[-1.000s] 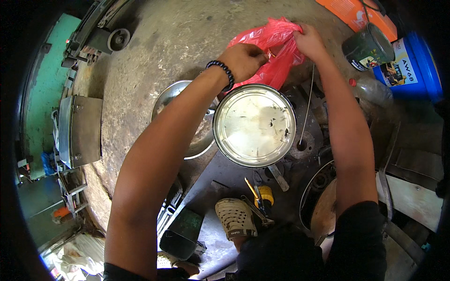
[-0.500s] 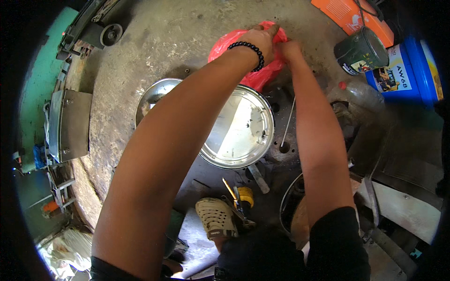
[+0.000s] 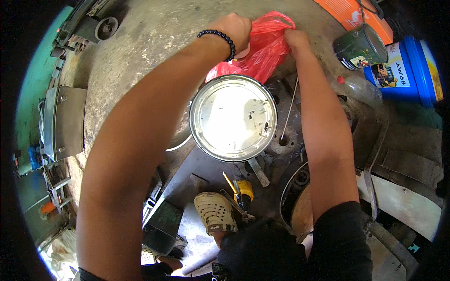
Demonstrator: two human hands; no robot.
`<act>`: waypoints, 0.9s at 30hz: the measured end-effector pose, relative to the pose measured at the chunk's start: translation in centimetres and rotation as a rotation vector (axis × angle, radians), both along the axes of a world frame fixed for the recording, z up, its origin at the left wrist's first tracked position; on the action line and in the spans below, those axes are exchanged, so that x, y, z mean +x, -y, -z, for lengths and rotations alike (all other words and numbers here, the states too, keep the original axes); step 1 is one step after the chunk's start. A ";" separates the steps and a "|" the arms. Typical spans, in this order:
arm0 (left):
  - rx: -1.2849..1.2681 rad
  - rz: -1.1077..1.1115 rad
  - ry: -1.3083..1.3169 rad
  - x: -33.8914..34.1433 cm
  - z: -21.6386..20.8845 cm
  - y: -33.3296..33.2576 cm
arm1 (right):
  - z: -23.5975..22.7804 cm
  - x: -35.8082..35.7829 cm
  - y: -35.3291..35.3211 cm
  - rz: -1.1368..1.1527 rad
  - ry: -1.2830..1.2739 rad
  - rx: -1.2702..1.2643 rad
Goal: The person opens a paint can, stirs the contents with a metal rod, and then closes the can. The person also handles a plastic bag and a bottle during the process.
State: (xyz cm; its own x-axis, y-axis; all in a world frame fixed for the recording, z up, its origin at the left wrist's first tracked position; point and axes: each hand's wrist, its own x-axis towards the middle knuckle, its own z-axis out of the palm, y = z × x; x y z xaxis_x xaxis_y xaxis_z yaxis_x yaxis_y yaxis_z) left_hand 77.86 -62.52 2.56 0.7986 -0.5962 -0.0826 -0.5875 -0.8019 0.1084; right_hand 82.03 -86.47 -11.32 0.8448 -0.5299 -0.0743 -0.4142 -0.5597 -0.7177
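A crumpled red plastic bag (image 3: 271, 49) stretches between my hands, beyond the round metal can. My left hand (image 3: 234, 29), below it a black bead bracelet (image 3: 218, 33), is closed at the bag's left side. Something pale pink and rounded shows under that hand; I cannot make out what it is. My right hand (image 3: 296, 40) is closed on the bag's right upper edge. Nearer to me stands the can with its shiny lid (image 3: 229, 119), dark specks on its right half. My left forearm mostly hides a metal bowl (image 3: 180, 144) beside the can.
At the right are a dark green bucket (image 3: 360, 47), a blue pail (image 3: 398, 70), a clear plastic bottle (image 3: 363, 91) and an orange machine (image 3: 351, 16). A thin rod (image 3: 290, 110) stands in a holed metal piece. Near my shoe (image 3: 214, 211) lie a yellow tape roll (image 3: 245, 191) and tools.
My hands have drawn apart, the left moving leftward and up, the right slightly rightward. The bag is now spread between them. More of the can's lid shows.
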 end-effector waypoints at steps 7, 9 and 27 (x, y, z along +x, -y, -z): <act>-0.291 -0.107 0.075 1.4 -3.7 -3.8 | -3.3 0.7 0.4 0.263 0.244 0.241; -0.269 -0.056 0.066 1.3 -5.3 -5.3 | -5.9 -1.1 0.0 0.238 0.471 0.367; -0.297 0.008 0.134 -12.8 -12.7 -20.6 | -15.7 -16.6 12.4 0.046 0.080 -0.168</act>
